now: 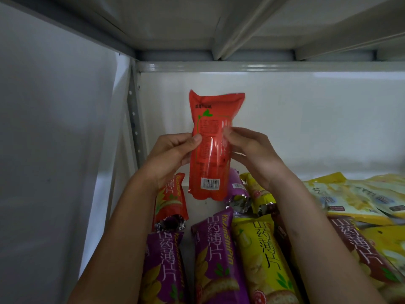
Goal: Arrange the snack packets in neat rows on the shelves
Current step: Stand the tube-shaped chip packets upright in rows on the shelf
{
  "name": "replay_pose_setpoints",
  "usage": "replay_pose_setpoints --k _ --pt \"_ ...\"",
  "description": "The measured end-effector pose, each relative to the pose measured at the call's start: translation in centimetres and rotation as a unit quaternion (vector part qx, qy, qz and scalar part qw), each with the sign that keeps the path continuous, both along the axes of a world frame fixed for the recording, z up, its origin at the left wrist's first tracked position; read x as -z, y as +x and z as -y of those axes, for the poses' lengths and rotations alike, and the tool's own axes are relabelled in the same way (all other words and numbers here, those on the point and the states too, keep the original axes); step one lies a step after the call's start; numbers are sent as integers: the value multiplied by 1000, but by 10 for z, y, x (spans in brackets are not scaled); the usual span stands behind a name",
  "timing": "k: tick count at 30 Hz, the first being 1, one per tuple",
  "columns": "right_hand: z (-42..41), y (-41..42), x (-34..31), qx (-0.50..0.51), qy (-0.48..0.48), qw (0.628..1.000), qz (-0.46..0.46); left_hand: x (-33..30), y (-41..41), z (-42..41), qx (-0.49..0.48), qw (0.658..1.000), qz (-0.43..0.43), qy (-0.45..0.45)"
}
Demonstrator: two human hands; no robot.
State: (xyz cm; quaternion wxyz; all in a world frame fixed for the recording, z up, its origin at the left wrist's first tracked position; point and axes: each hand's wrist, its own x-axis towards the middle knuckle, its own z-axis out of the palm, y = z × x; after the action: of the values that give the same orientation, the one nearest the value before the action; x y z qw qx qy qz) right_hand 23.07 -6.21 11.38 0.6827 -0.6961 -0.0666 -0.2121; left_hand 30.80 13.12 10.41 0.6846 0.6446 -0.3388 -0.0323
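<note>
Head view: we grip the red packet (211,145) upright at centre frame, left hand (173,154) and right hand (252,152) pinching its sides. Purple packets (215,257) and yellow packets (263,255) crowd the shelf (263,119) below, under our forearms.

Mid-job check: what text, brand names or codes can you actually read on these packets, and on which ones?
"山药薄片" and "YaJunShiPin": purple packet.
"山药薄片": yellow packet.
Barcode, back print on held red packet: too blurred.
Pale yellow packets: blurred.
</note>
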Motion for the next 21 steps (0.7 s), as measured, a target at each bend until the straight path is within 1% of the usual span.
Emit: replay_pose_setpoints --k 3,7,9,12,15,18,21 --pt "-3 -1 -2 36 3 998 48 0 -2 2 7 1000 2 8" --pt "0 0 -1 64 15 996 64 -6 -6 4 30 999 -12 -18" --pt "-1 1 0 61 12 996 59 -8 -8 7 29 999 -6 -44" --pt "-2 2 0 24 -2 999 42 -9 -7 11 -23 997 37 -60" --pt "-2 1 -1 10 -2 999 52 -6 -5 10 -42 996 55 -50" --pt "-1 3 0 52 5 996 79 -5 -6 10 -40 997 62 -29" --pt "1 5 2 84 -5 992 91 -7 -9 12 -22 998 44 -24"
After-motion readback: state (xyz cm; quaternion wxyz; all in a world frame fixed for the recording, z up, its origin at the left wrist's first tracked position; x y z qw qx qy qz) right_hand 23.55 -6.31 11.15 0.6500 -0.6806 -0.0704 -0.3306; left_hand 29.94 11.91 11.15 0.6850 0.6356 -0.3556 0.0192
